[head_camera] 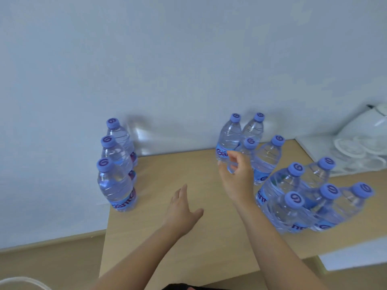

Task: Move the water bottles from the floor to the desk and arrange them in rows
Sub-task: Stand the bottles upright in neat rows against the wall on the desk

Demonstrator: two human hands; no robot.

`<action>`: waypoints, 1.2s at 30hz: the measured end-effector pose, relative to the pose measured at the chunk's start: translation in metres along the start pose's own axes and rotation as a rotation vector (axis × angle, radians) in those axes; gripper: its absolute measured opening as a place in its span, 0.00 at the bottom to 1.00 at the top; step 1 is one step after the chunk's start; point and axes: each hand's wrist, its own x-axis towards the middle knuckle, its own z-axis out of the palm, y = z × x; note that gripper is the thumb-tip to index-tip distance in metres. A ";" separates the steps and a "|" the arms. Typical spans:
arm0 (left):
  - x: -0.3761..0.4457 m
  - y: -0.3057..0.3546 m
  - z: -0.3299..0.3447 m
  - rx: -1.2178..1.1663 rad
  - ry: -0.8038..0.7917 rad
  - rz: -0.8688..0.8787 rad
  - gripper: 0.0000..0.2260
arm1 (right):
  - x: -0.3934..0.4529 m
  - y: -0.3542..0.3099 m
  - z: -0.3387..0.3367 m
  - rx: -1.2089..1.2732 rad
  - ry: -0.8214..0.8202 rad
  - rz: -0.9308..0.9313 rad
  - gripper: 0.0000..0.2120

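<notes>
Landmark: wooden desk (188, 237), set against the pale wall (167, 49).

Along the desk's left edge: a row of three water bottles (117, 164), upright, blue caps, running from the wall toward the person. The row looks finished.

Over the desk's middle: left hand (182, 208), fingers straight and apart, holding nothing, hovering just above the bare wood.

Toward the desk's back, right of centre: right hand (235, 174), fingers curled round the body of one bottle (249, 148). The hand hides the bottle's base, so whether it stands on the wood or is lifted cannot be told.

On the desk's right part: loose cluster of bottles (303, 195), upright but unaligned, some touching.

At the desk's far right: white objects (356, 153), too blurred to name.

Judgement: carrying is probably done, no floor bottles visible; the step in hand is arranging. The next move calls for carrying the gripped bottle leftward to start a second row parallel to the first, set down upright without knocking its neighbours.
</notes>
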 end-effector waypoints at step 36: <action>0.031 0.009 -0.006 -0.106 -0.184 0.065 0.39 | 0.042 0.029 0.002 -0.234 0.049 0.294 0.28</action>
